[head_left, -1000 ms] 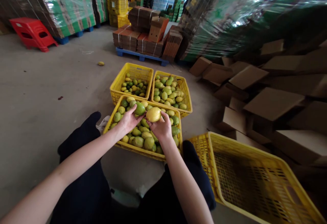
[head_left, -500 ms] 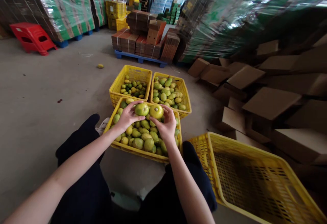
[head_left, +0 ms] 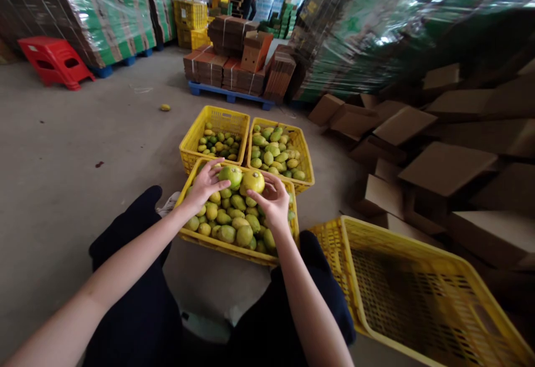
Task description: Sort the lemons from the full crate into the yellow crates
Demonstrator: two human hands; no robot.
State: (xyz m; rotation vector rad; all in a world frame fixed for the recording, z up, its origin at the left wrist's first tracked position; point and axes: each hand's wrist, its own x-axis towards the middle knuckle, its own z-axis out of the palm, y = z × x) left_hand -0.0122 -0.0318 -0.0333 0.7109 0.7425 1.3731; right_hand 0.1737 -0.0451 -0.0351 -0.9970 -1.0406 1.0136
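My left hand (head_left: 208, 183) is closed round a green lemon (head_left: 230, 177), thumb below and fingers along its far side. In my right hand (head_left: 272, 198) is a yellower lemon (head_left: 252, 182), gripped between thumb and fingers. The two fruits are held side by side, almost touching, stem ends towards me. Right under both hands stands a yellow plastic crate (head_left: 234, 251) heaped with green and yellow lemons (head_left: 226, 234). Behind it are two more yellow crates: the left one (head_left: 186, 151) holds smaller lemons, the right one (head_left: 308, 166) larger ones.
Another yellow crate (head_left: 346, 266) stands at my right, beside my knee. Cardboard boxes (head_left: 447, 167) lie heaped along the right. A loose yellow fruit (head_left: 165, 107) is on the floor, and a red stool (head_left: 54, 61) stands far left. Flattened cartons (head_left: 232, 32) fill a blue pallet (head_left: 228, 96).
Both lemons have turned slightly in my hands and shifted a little to the left. The fingers of my right hand have spread somewhat. The crates stay where they were.
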